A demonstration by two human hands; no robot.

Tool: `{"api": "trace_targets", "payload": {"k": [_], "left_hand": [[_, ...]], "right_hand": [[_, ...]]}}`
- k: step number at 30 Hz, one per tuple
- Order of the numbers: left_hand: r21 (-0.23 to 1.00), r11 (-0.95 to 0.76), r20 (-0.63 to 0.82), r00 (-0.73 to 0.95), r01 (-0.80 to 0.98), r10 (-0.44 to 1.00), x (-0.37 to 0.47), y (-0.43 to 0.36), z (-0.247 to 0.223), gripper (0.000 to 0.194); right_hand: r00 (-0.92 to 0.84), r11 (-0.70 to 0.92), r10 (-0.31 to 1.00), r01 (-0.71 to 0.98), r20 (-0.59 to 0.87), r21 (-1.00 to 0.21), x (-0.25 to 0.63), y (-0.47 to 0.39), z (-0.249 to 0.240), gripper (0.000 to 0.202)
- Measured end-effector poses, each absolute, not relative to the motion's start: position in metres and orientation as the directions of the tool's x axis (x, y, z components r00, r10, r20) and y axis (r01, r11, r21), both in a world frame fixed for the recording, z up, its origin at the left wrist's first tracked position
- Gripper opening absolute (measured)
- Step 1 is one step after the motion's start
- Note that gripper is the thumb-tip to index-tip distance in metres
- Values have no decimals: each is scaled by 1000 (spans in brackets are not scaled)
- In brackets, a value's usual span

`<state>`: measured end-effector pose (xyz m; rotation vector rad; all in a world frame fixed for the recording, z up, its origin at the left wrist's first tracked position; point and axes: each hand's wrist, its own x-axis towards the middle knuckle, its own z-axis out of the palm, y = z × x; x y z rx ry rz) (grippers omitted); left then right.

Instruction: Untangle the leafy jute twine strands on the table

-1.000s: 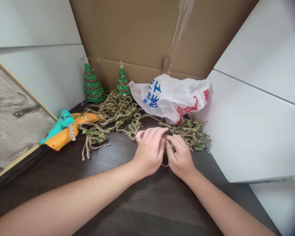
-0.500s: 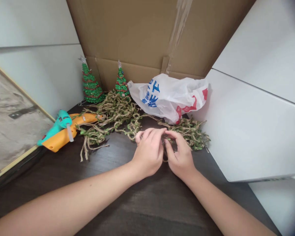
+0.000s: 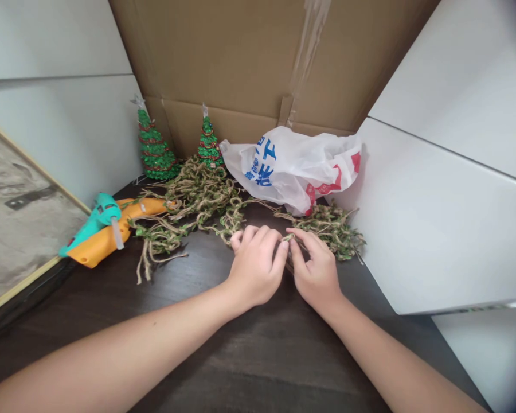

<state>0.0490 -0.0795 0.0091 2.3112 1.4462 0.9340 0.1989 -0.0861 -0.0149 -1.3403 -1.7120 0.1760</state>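
A small piece of green-and-tan twine [image 3: 288, 237] shows between the fingertips of both hands, above the dark table. My left hand [image 3: 257, 261] pinches it from the left, thumb and fingers closed. From the right, my right hand [image 3: 316, 267] grips it between thumb and index finger. Part of the twine hangs below, mostly hidden by the hands. A large tangle of leafy twine [image 3: 202, 192] lies behind and to the left of my left hand. Another leafy twine pile [image 3: 335, 232] sits just behind my right hand.
Two green Christmas trees [image 3: 155, 149] stand at the back left. A white plastic bag [image 3: 301, 166] lies against the cardboard [image 3: 232, 57]. Teal and orange glue guns [image 3: 97, 241] rest at left beside a framed panel [image 3: 17, 212]. White panels [image 3: 438, 218] flank the dark tabletop [image 3: 258, 355].
My left thumb has come up to the twine, which now shows between the fingertips. The whole view has shifted slightly.
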Motion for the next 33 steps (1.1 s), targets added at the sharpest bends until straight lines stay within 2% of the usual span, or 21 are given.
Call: {"api": "trace_targets", "payload": {"k": [3, 8, 13, 17, 25, 28, 33], "left_hand": [[499, -517, 389, 353, 696, 851, 49, -80, 10, 32], [560, -476, 392, 290, 678, 873, 49, -78, 7, 32], [600, -501, 413, 294, 624, 862, 48, -79, 10, 32], [634, -562, 436, 354, 532, 827, 46, -81, 11, 29], [734, -467, 429, 197, 492, 882, 48, -74, 2, 26], [741, -441, 416, 170, 506, 893, 48, -73, 3, 26], [717, -422, 405, 162, 554, 900, 49, -74, 4, 22]], "right_hand": [[-63, 454, 820, 678, 569, -578, 200, -87, -13, 31], [-138, 511, 805, 654, 577, -557, 199, -86, -14, 38], [-16, 447, 802, 678, 597, -584, 198, -86, -13, 22], [-90, 440, 833, 706, 545, -555, 199, -87, -11, 22], [-160, 450, 852, 710, 498, -542, 198, -85, -12, 23], [-163, 456, 848, 709, 504, -538, 197, -85, -11, 22], [-158, 489, 840, 635, 519, -598, 196, -89, -7, 24]]}}
